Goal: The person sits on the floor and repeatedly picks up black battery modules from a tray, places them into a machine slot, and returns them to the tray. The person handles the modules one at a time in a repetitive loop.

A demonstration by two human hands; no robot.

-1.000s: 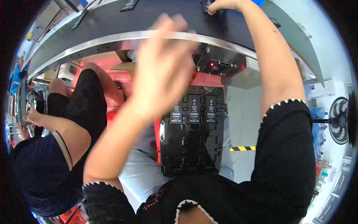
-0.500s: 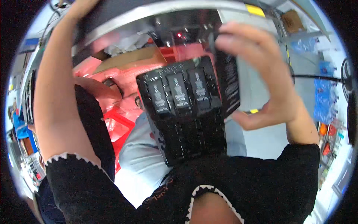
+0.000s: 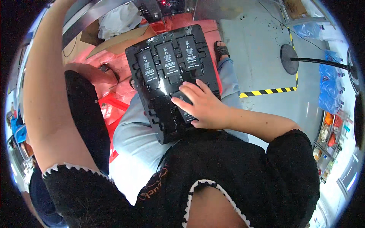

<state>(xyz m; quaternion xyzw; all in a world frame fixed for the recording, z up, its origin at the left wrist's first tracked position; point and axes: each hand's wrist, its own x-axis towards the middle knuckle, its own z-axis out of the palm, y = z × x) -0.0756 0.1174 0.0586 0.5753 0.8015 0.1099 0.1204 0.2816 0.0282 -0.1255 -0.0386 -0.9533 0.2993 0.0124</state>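
Observation:
A black plastic tray (image 3: 152, 108) with moulded pockets rests tilted on my lap. Across its far row lie three flat black batteries with pale print: a left one (image 3: 147, 68), a middle one (image 3: 167, 59) and a right one (image 3: 189, 53). My right hand (image 3: 207, 108) lies over the near row with its fingers spread. Beneath its fingers another black battery (image 3: 189, 117) shows in part, touched by the hand; the rest is covered. My left arm reaches up along the left side, and its hand is beyond the upper edge.
A metal bench edge (image 3: 85, 19) crosses the upper left. Below it are an open cardboard box (image 3: 123, 40), white crumpled plastic (image 3: 119, 21) and red sheeting (image 3: 87, 57). A pedestal fan's round base (image 3: 289, 59) stands on the right floor, beside yellow-black tape (image 3: 270, 91). Another person sits at left.
My right hand has come down from the tray's upper right onto its near row, where a battery now shows under the fingers. The dark printed piece beside that hand is no longer there.

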